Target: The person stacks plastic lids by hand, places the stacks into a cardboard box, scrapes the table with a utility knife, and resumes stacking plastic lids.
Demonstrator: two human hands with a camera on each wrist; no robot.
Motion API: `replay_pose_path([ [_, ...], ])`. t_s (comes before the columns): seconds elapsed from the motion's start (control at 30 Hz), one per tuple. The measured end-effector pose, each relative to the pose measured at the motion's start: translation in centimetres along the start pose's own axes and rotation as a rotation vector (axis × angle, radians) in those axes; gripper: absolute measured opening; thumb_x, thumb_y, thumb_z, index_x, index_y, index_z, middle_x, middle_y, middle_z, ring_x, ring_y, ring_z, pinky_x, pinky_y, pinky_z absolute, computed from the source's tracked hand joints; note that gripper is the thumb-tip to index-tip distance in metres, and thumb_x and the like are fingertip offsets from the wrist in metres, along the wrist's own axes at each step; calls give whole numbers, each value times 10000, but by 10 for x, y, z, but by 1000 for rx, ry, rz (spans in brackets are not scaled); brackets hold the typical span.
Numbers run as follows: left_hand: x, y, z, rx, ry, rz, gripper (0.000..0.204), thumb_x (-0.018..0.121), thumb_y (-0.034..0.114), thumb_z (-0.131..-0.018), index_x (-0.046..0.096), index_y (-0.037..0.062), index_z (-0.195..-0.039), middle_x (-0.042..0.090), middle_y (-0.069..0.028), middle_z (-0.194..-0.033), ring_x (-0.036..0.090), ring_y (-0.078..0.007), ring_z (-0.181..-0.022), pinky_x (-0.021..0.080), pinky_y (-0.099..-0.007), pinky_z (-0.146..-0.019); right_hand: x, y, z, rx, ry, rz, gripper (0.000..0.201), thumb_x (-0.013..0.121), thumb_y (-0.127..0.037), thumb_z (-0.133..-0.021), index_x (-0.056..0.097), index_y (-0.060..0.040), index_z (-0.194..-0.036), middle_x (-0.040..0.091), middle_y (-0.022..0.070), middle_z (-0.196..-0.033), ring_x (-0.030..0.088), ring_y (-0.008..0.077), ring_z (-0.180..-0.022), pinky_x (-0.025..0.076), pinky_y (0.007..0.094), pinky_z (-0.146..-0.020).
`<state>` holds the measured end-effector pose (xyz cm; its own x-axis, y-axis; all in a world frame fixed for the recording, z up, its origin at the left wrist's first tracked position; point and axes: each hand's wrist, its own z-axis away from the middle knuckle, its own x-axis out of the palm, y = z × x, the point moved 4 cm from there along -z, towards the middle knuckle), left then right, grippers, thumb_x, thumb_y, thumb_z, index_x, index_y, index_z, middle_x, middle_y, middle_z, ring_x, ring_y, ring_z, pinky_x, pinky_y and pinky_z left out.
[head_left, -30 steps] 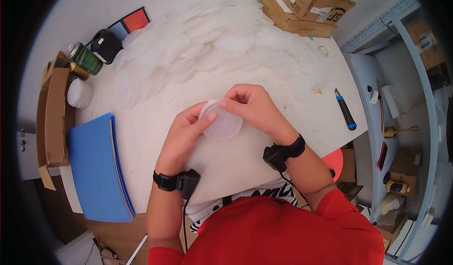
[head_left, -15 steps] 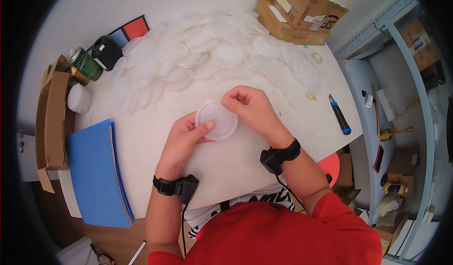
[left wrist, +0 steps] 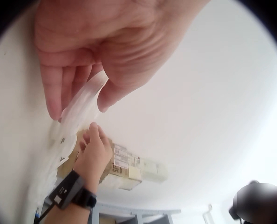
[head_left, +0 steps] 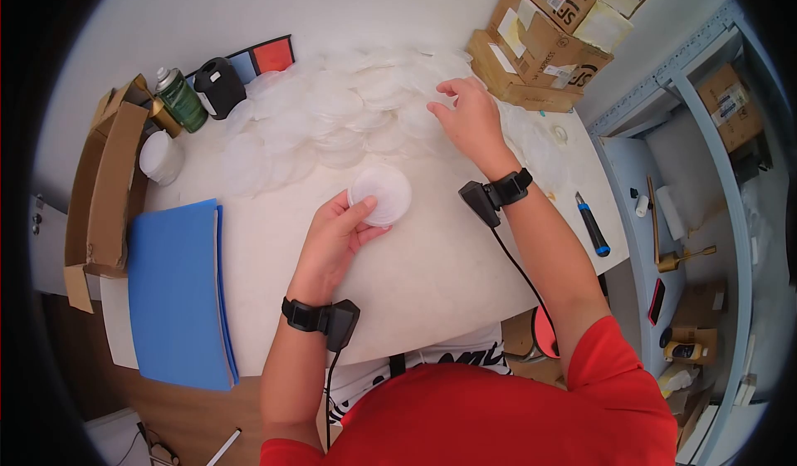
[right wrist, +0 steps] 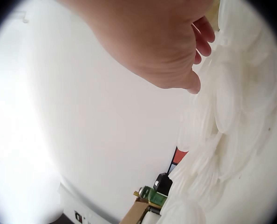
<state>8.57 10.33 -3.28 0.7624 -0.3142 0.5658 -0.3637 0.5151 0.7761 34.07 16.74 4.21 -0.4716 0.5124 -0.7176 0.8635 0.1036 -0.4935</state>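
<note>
My left hand pinches a round, translucent white plastic lid above the table, its thumb on the upper face and its fingers underneath. In the left wrist view the lid appears edge-on between thumb and fingers. A wide heap of similar lids lies across the back of the table. Over the right part of that heap is my right hand, thumb and fingers apart and holding nothing. The right wrist view has its fingertips close beside the heaped lids.
Blue folders lie at the left, near an open cardboard box, a white tub, a green can and a black bottle. Cardboard boxes stand at the back right. A utility knife lies near the right edge.
My right hand has let go of the lid and moved forward and right over the heap. The left hand still holds the lid, now slightly farther forward.
</note>
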Motion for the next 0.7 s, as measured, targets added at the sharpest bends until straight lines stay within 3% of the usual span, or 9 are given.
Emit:
replay_pose_path([
  [0.17, -3, -1, -2, 3, -1, 8, 352, 636, 98, -1012, 579, -51, -1325, 696, -111, -1239, 698, -168, -1097, 589, -302, -963, 10, 4, -13, -72, -17, 187, 261, 810, -154, -820, 744, -44, -1047, 671, 117, -1038, 654, 318, -1003, 533, 427, -854],
  [0.57, -4, 1, -2, -16, 19, 23, 341, 630, 92, -1012, 579, -48, -1318, 705, -109, -1202, 714, -161, -1035, 609, -271, -897, -3, 9, -17, -34, -18, 138, 148, 766, -117, -849, 755, -74, -990, 708, 91, -1001, 682, 308, -928, 543, 410, -810],
  [0.63, 0, 4, 0, -13, 31, 34, 341, 615, 130, -1028, 578, -42, -1320, 704, -114, -1204, 715, -168, -1036, 611, -281, -892, -15, -4, -11, -128, 99, 103, 133, 768, -97, -845, 736, -63, -970, 698, 87, -960, 674, 296, -878, 535, 388, -764],
  [0.7, 1, 6, 1, -11, 47, 45, 344, 599, 167, -1043, 576, -35, -1321, 702, -118, -1206, 715, -176, -1037, 613, -290, -887, -28, -26, 6, -174, 87, 54, 132, 773, -75, -830, 723, -60, -951, 691, 83, -946, 661, 290, -844, 525, 382, -738],
])
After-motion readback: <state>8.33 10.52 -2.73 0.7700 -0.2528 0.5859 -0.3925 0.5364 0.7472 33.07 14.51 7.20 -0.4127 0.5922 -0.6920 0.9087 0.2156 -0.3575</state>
